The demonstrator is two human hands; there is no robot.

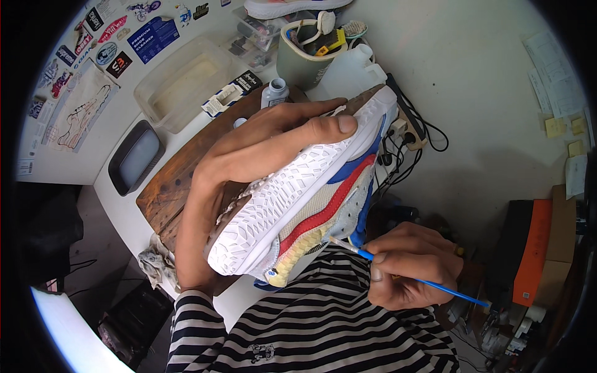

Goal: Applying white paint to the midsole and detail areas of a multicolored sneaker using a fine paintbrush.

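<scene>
A sneaker (pixel 311 199) is held tilted up on its side, its white patterned sole facing the upper left. Its upper is beige and grey with a red wavy stripe, blue panels and a yellowish section. My left hand (pixel 261 140) grips it across the sole, thumb on the sole's edge near one end; the other fingers are mostly hidden. Between thumb and fingers, my right hand (pixel 413 267) pinches a thin blue-handled paintbrush (pixel 451 290). The brush tip meets the upper beside the yellowish section. Beyond my left hand stands a small open bottle (pixel 274 94).
Under the sneaker lies a dark wooden board (pixel 165 202) on a white table. Around it are a clear plastic tub (pixel 180 87), a bucket of brushes (pixel 301 65), a white jug (pixel 348 74), a dark oval container (pixel 135 156), a rag (pixel 157 264) and a corded power strip (pixel 410 133).
</scene>
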